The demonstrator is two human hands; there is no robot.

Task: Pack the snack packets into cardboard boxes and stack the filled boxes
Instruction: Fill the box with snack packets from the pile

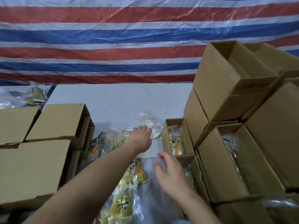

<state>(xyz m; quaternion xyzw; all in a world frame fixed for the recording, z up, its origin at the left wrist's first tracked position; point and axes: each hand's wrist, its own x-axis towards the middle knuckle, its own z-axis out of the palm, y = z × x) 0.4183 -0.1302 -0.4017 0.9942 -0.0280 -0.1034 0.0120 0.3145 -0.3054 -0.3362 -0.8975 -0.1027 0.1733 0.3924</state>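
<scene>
The left hand [142, 132] reaches out, fingers laid flat on a clear snack packet [150, 125]; the right hand [171, 173] hovers open, empty. A pale counter [116, 101] meets a striped tarpaulin [113, 38]. The open box [178, 139] runs lengthwise away from the person, a packet inside.

Left hand [141, 133] reaching forward, fingers on clear snack packet [151, 125] lying on white bench [119, 101]. Right hand [171, 172] hovering open, holding nothing, just beside small open box [177, 139] with packet inside. More yellow packets [129, 183] scattered below arms. Closed cardboard boxes [40, 151] left, stacked boxes [226, 88] right. Striped tarp [113, 38] behind.
</scene>
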